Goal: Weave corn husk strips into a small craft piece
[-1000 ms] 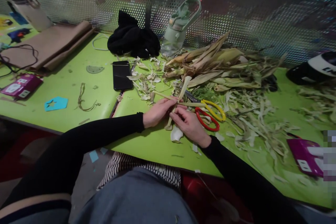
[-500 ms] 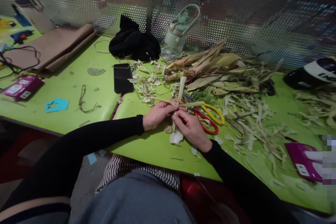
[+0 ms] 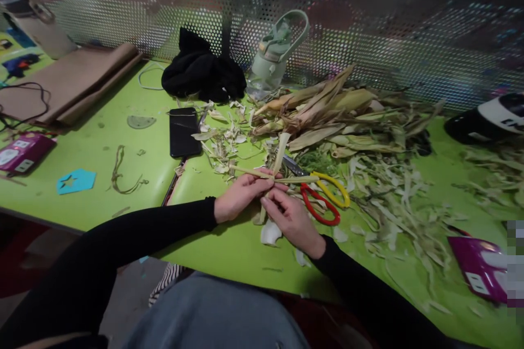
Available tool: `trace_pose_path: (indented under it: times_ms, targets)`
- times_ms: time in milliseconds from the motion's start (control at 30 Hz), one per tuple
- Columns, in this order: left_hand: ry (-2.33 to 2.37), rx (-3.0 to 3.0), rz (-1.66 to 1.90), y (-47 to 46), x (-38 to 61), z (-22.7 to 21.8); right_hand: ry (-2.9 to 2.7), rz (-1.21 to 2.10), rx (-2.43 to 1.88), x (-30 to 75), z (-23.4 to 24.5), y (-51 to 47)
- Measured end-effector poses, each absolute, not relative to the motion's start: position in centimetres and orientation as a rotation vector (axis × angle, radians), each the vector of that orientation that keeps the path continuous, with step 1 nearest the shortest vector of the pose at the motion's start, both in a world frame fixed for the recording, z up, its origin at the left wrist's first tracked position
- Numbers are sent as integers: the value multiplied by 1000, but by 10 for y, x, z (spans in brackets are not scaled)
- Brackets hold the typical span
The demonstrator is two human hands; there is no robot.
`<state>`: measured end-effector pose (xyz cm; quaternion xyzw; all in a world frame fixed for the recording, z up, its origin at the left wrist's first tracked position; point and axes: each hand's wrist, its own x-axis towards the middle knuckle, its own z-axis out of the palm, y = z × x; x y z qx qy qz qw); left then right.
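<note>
Both hands meet at the middle of the green table (image 3: 102,147), over crossed strips of dry corn husk (image 3: 282,179). My left hand (image 3: 239,199) is closed, pinching the strips where they cross. My right hand (image 3: 291,218) is closed too, its fingertips pinching the same husk strips from below right. One strip points up and away, another lies across toward the right. Scissors with one red and one yellow handle (image 3: 323,196) lie just right of my right hand.
A pile of corn husks (image 3: 339,114) and scattered trimmings (image 3: 393,191) fill the table's right half. A black phone (image 3: 184,132), black cloth (image 3: 200,73), pale green bottle (image 3: 276,49), brown paper (image 3: 65,82), magenta packs (image 3: 22,151) and a blue star cutout (image 3: 76,181) lie around. Perforated metal screen behind.
The view has tilted slightly, shifting everything down and left. My hands stay on the crossed husk strips, fingers working a little; the upright strip leans slightly differently.
</note>
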<state>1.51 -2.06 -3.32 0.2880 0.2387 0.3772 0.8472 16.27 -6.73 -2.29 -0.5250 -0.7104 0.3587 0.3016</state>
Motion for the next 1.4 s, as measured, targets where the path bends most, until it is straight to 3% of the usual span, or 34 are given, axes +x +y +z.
trace_pose_path:
  times_ms: [267, 500, 600, 900, 1067, 1400]
  targets:
    - [555, 585, 774, -20, 13, -31, -1935, 944, -1398, 163, -23, -63]
    - [569, 586, 814, -16, 13, -34, -2071, 319, -1374, 172, 8, -98]
    - [609, 608, 833, -16, 14, -35, -2104, 246, -1251, 179, 9, -125]
    - [581, 651, 839, -17, 15, -36, -1970, 550, -1629, 172, -4, -85]
    - [582, 631, 858, -14, 18, -37, -2009, 879, -1495, 163, -8, -48]
    - [497, 554, 816, -28, 14, -34, -2049, 754, -1337, 170, -24, -63]
